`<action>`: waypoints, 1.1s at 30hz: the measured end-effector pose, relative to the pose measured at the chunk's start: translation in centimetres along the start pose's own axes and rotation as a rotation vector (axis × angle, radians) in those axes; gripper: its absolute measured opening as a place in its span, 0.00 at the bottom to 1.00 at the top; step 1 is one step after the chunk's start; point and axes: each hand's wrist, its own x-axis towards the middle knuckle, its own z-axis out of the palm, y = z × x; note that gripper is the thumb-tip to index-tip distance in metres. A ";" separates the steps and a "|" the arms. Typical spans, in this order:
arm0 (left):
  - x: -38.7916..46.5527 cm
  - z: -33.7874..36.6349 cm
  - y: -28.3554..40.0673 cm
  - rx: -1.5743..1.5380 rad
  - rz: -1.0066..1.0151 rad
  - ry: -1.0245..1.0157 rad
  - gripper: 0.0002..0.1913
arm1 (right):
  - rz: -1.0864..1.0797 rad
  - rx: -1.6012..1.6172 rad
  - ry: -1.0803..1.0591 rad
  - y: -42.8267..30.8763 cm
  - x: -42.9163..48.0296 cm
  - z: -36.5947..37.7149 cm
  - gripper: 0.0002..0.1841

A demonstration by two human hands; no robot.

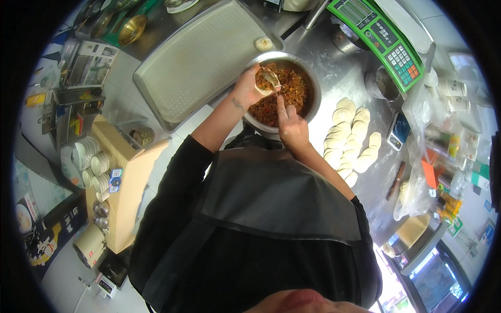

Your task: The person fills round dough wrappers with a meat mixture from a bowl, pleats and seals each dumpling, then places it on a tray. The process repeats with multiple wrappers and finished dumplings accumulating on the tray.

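Cupped in my left hand (247,88) is a round dough wrapper (264,92) with brown chopped filling on it. My right hand (292,127) grips a metal spoon (271,78), whose bowl presses on that filling. Both hands are over a steel bowl (318,94) of chopped filling (294,88). Beyond the bowl, one pleated bun (264,44) sits in the corner of a perforated metal tray (195,66). Overlapping flat dough rounds (349,137) lie in rows on the floured steel table (309,58), to the right of my right hand.
A green digital scale (385,43) stands at the far right above metal containers (381,84). A phone (399,131) and a wooden-handled tool (396,180) lie near plastic bags (417,187). To the left, a counter (129,176) carries stacked white bowls (100,164).
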 end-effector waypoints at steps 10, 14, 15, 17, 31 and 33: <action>-0.8 -1.6 -1.5 -0.049 0.007 -0.022 0.25 | 0.169 0.314 0.088 0.0 -1.2 -1.0 0.27; -2.2 -1.7 -1.3 -0.047 0.025 -0.110 0.25 | 0.311 0.485 0.194 1.5 -1.8 -2.8 0.18; -2.5 -1.6 -1.2 -0.049 0.025 -0.132 0.25 | 0.323 0.425 0.180 2.0 -2.0 -2.9 0.18; -2.9 -1.5 -1.1 -0.050 0.007 -0.146 0.25 | 0.337 0.310 0.152 3.1 -2.5 -2.6 0.18; -5.5 -1.7 -2.1 0.028 0.021 -0.297 0.15 | 0.243 0.246 0.177 2.8 -1.8 -1.3 0.15; -5.9 -1.7 -2.3 0.047 0.012 -0.314 0.15 | 0.500 0.666 0.132 2.4 -0.4 -1.2 0.16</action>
